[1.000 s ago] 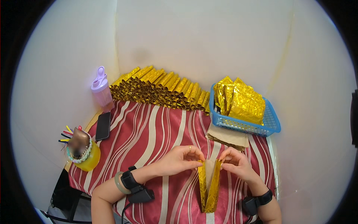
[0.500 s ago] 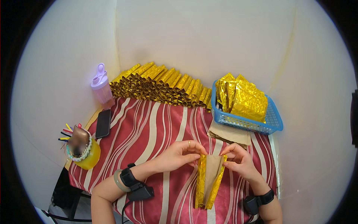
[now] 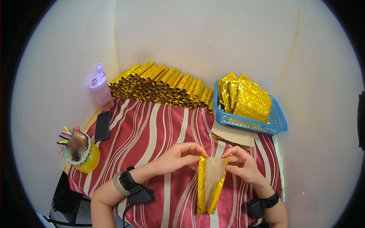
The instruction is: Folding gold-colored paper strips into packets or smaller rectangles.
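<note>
A sheet of gold foil paper [image 3: 213,176] lies near the front of the table, its pale brown back facing up and both long sides folded inward as gold strips. At its far left corner, my left hand [image 3: 181,157] pinches the folded edge between thumb and fingers. My right hand [image 3: 241,164] grips the far right corner in the same way. Just beyond my right hand rests a stack of flat foil sheets [image 3: 232,136], brown side up, partly under the blue basket.
Folded gold paper rolls [image 3: 159,83] are piled along the back wall. A blue plastic basket [image 3: 247,124] at the right holds gold foil packets [image 3: 253,100]. At the left stand a purple bottle [image 3: 100,89], a black phone [image 3: 102,126] and a yellow cup [image 3: 90,161] with pens. Striped cloth [image 3: 129,148] covers the table.
The whole view has shifted slightly. Both hands still hold the far corners of the foil paper, and its folds look much the same.
</note>
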